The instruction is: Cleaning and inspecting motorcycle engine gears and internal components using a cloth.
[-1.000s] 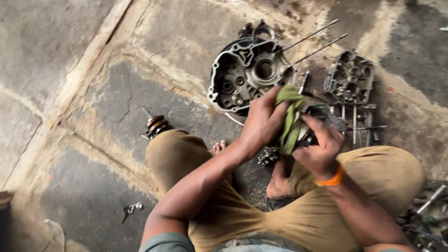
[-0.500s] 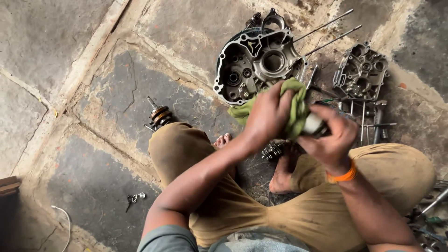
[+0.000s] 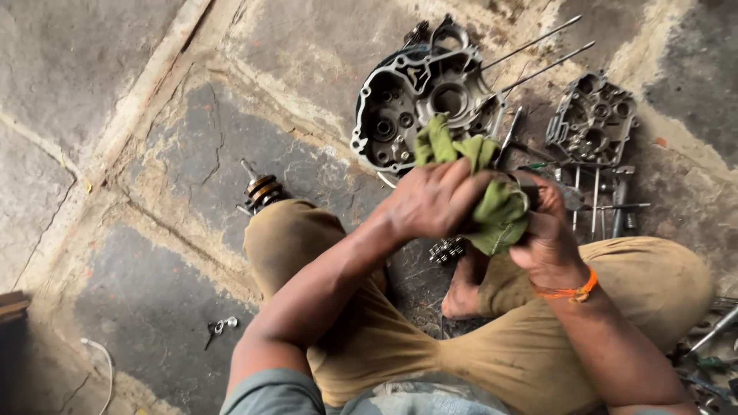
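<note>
Ahead of our hands we see a round grey metal engine casing [image 3: 419,107] with 2 long thin steel studs [image 3: 538,58], and right of it a smaller grey metal cover [image 3: 593,119]. Bare cracked stone floor [image 3: 177,177] lies open to our left.

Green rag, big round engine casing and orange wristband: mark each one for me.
green rag [image 3: 500,211], head view, on the bunched cloth between the hands.
engine casing [image 3: 400,107], head view, on its upper left inner face.
orange wristband [image 3: 569,292], head view, on the band across the right wrist.
</note>
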